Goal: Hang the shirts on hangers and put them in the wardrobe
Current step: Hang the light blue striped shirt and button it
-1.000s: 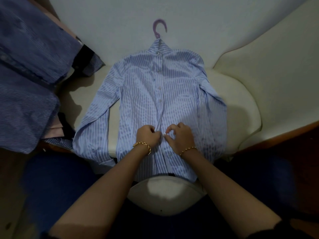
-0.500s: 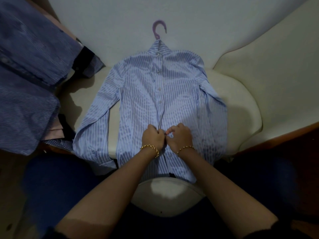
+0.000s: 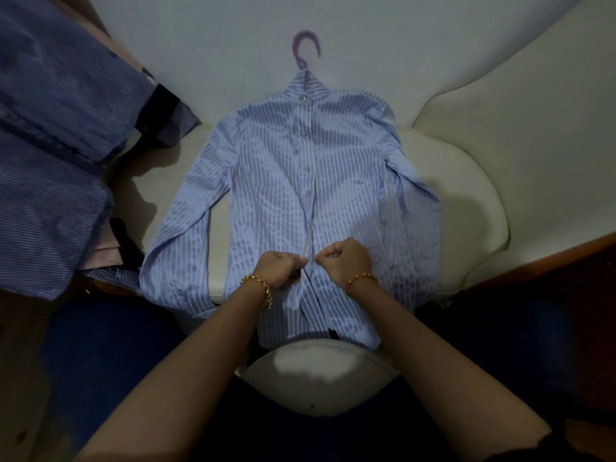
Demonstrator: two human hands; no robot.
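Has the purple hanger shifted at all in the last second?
No. The purple hanger lies at the same spot on the white chair back, its hook just above the striped shirt collar, as before.

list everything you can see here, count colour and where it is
light blue striped shirt: one, pale blue with white stripes, lying front up on the armchair seat, upper buttons look fastened
hanger: one, purple, only its hook shows above the collar
armchair: one, cream, under the shirt
darker shirts: a pile, count unclear, dark blue striped, on the chair's left side
pink garment: one, pale pink, under that pile
bracelets: two, gold, one on each wrist
left hand: one, pinches the shirt's front edge low on the placket
right hand: one, pinches the opposite edge, close beside the left hand
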